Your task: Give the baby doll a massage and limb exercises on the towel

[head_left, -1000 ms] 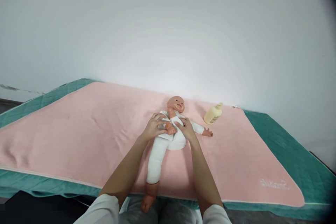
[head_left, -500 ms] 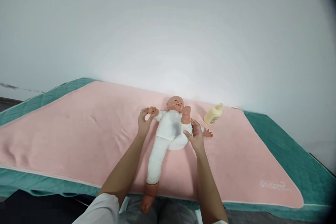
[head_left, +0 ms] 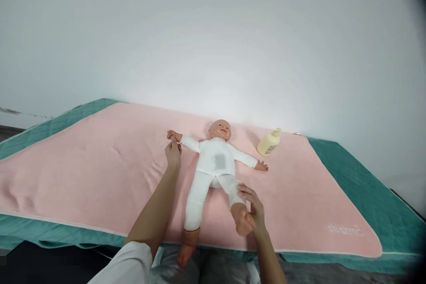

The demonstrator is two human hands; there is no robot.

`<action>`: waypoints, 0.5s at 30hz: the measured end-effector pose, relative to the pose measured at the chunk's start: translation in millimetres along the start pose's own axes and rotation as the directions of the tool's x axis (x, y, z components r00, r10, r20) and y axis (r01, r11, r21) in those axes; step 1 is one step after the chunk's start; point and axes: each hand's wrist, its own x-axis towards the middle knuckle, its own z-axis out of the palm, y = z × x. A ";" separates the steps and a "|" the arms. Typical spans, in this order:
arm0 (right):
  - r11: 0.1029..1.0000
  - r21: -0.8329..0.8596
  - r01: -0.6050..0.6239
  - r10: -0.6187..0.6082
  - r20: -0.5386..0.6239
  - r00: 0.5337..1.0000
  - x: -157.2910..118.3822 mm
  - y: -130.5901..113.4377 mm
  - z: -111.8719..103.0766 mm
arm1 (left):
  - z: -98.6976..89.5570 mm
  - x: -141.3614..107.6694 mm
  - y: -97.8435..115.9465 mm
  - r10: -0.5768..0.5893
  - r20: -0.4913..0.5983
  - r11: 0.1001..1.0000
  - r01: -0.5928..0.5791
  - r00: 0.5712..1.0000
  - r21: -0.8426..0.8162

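A baby doll point(head_left: 218, 155) with a white cloth body lies face up on a pink blanket point(head_left: 126, 173). At its outstretched arm on the left, my left hand point(head_left: 173, 153) has its fingers closed around the doll's hand. My right hand point(head_left: 255, 208) rests against the doll's lower leg on the right, curved around its outer side near the foot; the thumb is hidden behind the leg. That leg is slightly raised toward me. The doll's other leg lies straight, its foot past the blanket's front edge. A grey patch marks the doll's belly.
A pale yellow pump bottle point(head_left: 269, 142) tilts on the blanket right of the doll's head. Under the blanket is a green quilted mattress cover point(head_left: 359, 177). A white wall point(head_left: 213, 44) rises behind the bed. The wearer's legs are at the front edge.
The doll's bent leg has come down and straightened toward me with my right hand. My left hand has drawn the doll's arm outward to the left.
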 end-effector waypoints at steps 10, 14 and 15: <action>0.800 -0.454 0.391 -0.347 0.181 0.920 -31.7 1.8 4.8 | -8.4 10.2 -7.5 -0.157 -0.002 0.981 0.156 0.988 0.111; 0.794 -0.440 0.420 -0.338 0.255 0.906 -30.3 1.1 -0.1 | -9.6 14.7 -10.8 -0.162 0.007 0.977 0.160 0.987 0.144; 0.802 -0.427 0.418 -0.324 0.276 0.905 -30.0 1.0 -1.5 | -9.6 15.3 -11.4 -0.161 0.007 0.977 0.159 0.987 0.140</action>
